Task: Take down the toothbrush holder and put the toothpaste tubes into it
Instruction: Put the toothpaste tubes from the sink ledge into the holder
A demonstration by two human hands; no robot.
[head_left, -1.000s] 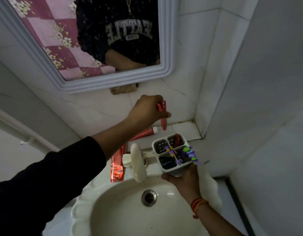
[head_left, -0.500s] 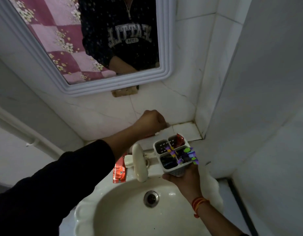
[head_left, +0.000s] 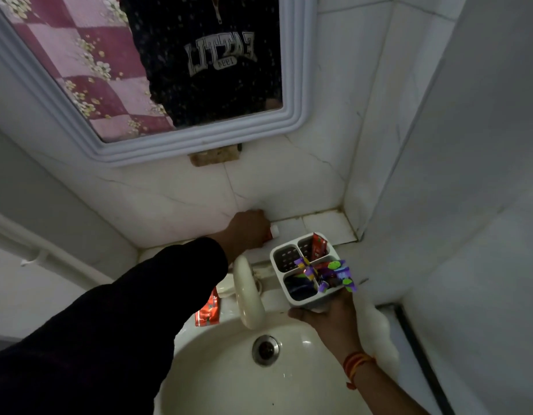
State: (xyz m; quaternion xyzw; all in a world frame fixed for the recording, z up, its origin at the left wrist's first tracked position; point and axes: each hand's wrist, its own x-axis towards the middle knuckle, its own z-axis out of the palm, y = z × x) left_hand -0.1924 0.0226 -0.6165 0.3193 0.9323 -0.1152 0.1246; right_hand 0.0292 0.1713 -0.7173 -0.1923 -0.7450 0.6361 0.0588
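My right hand holds the white toothbrush holder from below, over the sink's back right rim. The holder has several compartments; a red toothpaste tube stands in the far right one, and purple and green wrappers stick out of the near right one. My left hand is closed around the cap end of a second red toothpaste tube that lies on the tiled ledge behind the tap. Only the white cap and a bit of red show past my fingers. Another red tube end shows below my left sleeve.
A cream tap stands between my arms at the back of the white sink, with the drain below it. A framed mirror hangs on the tiled wall above. A wall corner stands close at the right.
My left hand dropped the first red tube into the holder's far right compartment, then went down to the ledge and closed on the second tube's cap end. The holder stayed in my right hand.
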